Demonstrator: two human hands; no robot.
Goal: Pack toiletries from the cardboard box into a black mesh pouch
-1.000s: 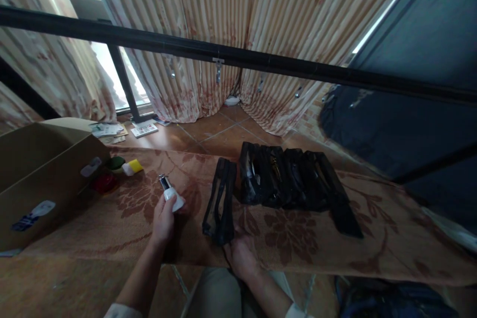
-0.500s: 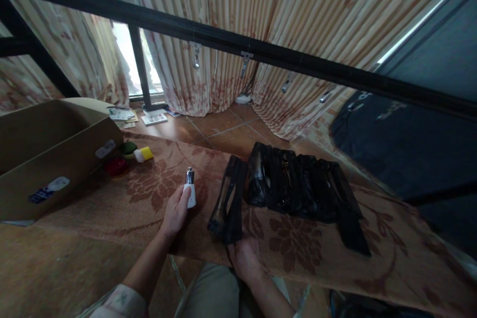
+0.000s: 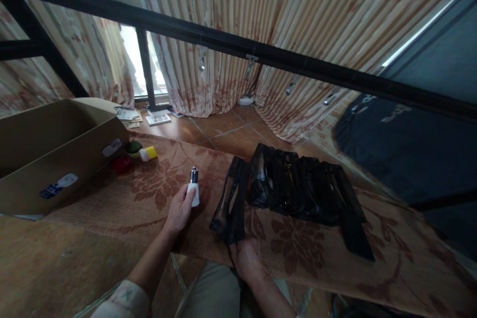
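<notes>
My left hand (image 3: pixel 179 212) is closed around a small white bottle with a silver cap (image 3: pixel 194 190), held upright just above the patterned rug (image 3: pixel 149 213). My right hand (image 3: pixel 247 257) grips the near end of a black mesh pouch (image 3: pixel 230 201) that lies on the rug. To the right of that pouch stands a row of several more black pouches (image 3: pixel 301 186), pressed side by side.
An open cardboard box (image 3: pixel 48 154) stands at the left, with a red lid (image 3: pixel 121 164), a green lid (image 3: pixel 133 147) and a yellow-white piece (image 3: pixel 148 153) beside it. A black bar (image 3: pixel 238 52) crosses overhead before striped curtains (image 3: pixel 231 25). Papers (image 3: pixel 158 119) lie on the tiled floor.
My left hand has turned the white bottle from tilted to upright and brought it closer to the single pouch. The view has shifted slightly; my right hand stays on the pouch's near end.
</notes>
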